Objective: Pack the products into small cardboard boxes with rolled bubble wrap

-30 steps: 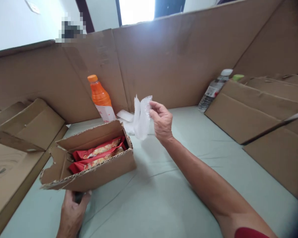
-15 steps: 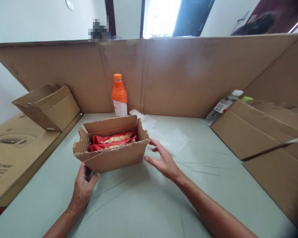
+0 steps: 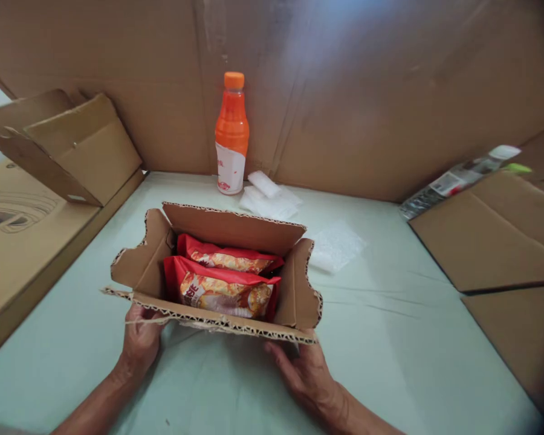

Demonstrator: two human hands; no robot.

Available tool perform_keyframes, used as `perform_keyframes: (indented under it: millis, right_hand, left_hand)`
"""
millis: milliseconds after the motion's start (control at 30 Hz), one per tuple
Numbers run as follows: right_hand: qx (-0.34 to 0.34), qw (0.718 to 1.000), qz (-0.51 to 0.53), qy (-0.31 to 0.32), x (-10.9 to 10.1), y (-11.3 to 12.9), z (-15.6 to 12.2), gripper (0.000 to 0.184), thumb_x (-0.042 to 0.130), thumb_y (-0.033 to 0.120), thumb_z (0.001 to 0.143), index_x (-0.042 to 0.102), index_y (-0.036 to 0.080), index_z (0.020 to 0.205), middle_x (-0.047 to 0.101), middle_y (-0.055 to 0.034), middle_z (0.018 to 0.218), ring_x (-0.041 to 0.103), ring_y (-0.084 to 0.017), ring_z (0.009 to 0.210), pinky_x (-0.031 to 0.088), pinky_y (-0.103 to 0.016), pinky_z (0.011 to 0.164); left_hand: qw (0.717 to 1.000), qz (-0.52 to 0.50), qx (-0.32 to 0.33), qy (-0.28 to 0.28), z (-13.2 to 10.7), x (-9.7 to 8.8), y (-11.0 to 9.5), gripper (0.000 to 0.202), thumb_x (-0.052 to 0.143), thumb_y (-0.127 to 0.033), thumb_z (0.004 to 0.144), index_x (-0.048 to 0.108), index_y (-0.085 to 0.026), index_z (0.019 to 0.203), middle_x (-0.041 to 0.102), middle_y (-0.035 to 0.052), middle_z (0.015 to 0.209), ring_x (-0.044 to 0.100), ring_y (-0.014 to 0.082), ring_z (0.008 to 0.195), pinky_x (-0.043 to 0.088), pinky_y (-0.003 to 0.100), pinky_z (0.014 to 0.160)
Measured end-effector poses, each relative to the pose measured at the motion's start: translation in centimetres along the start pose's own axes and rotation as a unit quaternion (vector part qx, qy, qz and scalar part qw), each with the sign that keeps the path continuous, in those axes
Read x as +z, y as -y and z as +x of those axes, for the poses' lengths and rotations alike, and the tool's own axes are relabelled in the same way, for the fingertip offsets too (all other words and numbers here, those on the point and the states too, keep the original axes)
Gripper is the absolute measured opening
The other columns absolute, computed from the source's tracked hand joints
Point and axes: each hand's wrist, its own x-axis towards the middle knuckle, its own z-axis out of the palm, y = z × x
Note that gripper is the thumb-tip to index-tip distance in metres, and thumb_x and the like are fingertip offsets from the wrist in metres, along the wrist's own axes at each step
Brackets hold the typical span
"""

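An open cardboard box (image 3: 294, 290) with torn flaps sits on the pale green table, tilted toward me. Two red snack packets (image 3: 222, 290) lie inside it. My left hand (image 3: 138, 338) grips the box's near left corner from below. My right hand (image 3: 306, 371) holds the near right underside, its fingertips tucked under the front flap. An orange drink bottle (image 3: 231, 130) stands upright behind the box against the cardboard wall.
White plastic wrappers (image 3: 267, 196) and a sheet of bubble wrap (image 3: 335, 248) lie beyond the box. A tall cardboard wall (image 3: 367, 90) rings the table. Folded cartons (image 3: 63, 145) rest at the left, flat cardboard (image 3: 489, 235) at the right, with a clear bottle (image 3: 457, 178) lying there.
My right hand dropped the plastic wrap behind the box and came down to its near right corner. The box now sits closer to me, held by both hands.
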Motion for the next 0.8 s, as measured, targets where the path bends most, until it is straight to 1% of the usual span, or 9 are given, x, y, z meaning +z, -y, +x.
perform_keyframes:
  millis: [133,233,333,400,467,567,667,733,800]
  right_hand:
    - [0.002,1.000,0.013,-0.026,0.3,0.4,4.9,0.076,0.061,0.024,0.089,0.027,0.031,0.157,0.052,-0.0137,0.146,0.053,-0.035,0.132,0.051,-0.054,0.105]
    - [-0.010,0.999,0.041,-0.004,0.3,0.0,9.5,0.078,0.057,0.016,0.087,0.025,0.029,0.157,0.052,-0.0127,0.148,0.054,-0.030,0.131,0.051,-0.049,0.104]
    - [-0.042,0.998,-0.017,0.033,-1.7,-0.6,12.3,0.078,0.059,0.012,0.081,0.034,0.026,0.154,0.051,-0.0117,0.150,0.051,-0.029,0.133,0.045,-0.051,0.109]
    - [-0.041,0.995,-0.088,0.010,-4.1,-1.1,12.7,0.067,0.062,0.017,0.082,0.046,0.024,0.147,0.054,-0.0121,0.148,0.051,-0.031,0.133,0.041,-0.053,0.110]
    - [0.010,0.988,-0.146,-0.053,-7.0,-2.0,12.8,0.054,0.063,0.026,0.086,0.056,0.021,0.138,0.062,-0.0145,0.137,0.056,-0.033,0.126,0.040,-0.054,0.108]
    - [0.156,0.970,-0.153,-0.105,-10.0,-4.1,13.6,0.048,0.067,0.039,0.084,0.064,0.016,0.126,0.073,-0.0147,0.105,0.063,-0.034,0.110,0.040,-0.054,0.103]
    - [0.239,0.963,-0.072,-0.101,-10.4,-5.9,15.1,0.042,0.075,0.037,0.074,0.069,0.017,0.110,0.071,-0.0073,0.079,0.066,-0.029,0.094,0.045,-0.045,0.095]
    - [0.235,0.966,-0.020,-0.105,-9.9,-6.2,15.7,0.039,0.073,0.034,0.073,0.069,0.017,0.108,0.068,-0.0028,0.073,0.066,-0.023,0.082,0.049,-0.038,0.085]
    - [0.217,0.970,0.019,-0.111,-9.4,-5.6,15.1,0.046,0.066,0.035,0.077,0.065,0.015,0.118,0.067,-0.0006,0.075,0.065,-0.019,0.075,0.051,-0.033,0.077]
  left_hand:
    - [1.000,-0.018,0.015,0.005,0.3,0.9,-0.7,0.042,0.077,-0.038,0.058,0.059,-0.021,0.091,0.063,0.0012,0.081,0.063,0.0231,0.083,0.054,0.035,0.079]
    - [0.999,-0.019,0.030,0.020,1.3,1.6,-1.2,0.055,0.079,-0.038,0.060,0.056,-0.021,0.107,0.064,0.0028,0.098,0.063,0.0223,0.095,0.052,0.035,0.088]
    - [0.999,-0.003,0.021,0.034,1.8,1.9,-1.4,0.052,0.078,-0.042,0.064,0.058,-0.020,0.107,0.063,0.0029,0.097,0.062,0.0216,0.093,0.052,0.036,0.087]
    - [0.999,-0.010,0.019,0.025,1.7,1.9,-1.3,0.052,0.078,-0.042,0.066,0.058,-0.019,0.109,0.063,0.0032,0.097,0.061,0.0205,0.092,0.052,0.035,0.087]
    - [0.999,-0.029,0.033,0.004,1.5,1.8,-1.0,0.058,0.078,-0.039,0.065,0.057,-0.020,0.116,0.063,0.0043,0.103,0.061,0.0192,0.094,0.051,0.035,0.090]
    - [0.997,-0.049,0.059,-0.021,1.6,1.9,-0.7,0.065,0.079,-0.035,0.063,0.056,-0.019,0.122,0.062,0.0049,0.106,0.061,0.0181,0.095,0.049,0.036,0.095]
    - [0.996,-0.057,0.059,-0.018,1.5,2.1,-0.7,0.065,0.078,-0.035,0.064,0.055,-0.018,0.123,0.062,0.0055,0.107,0.062,0.0203,0.100,0.047,0.041,0.102]
    - [0.997,-0.052,0.058,-0.016,0.5,1.8,-0.9,0.068,0.076,-0.037,0.067,0.053,-0.019,0.129,0.061,0.0092,0.119,0.060,0.0249,0.113,0.045,0.045,0.106]
    - [0.997,-0.027,0.074,-0.028,-1.5,1.1,-1.1,0.073,0.074,-0.038,0.072,0.049,-0.021,0.138,0.057,0.0126,0.133,0.057,0.0292,0.123,0.043,0.049,0.108]
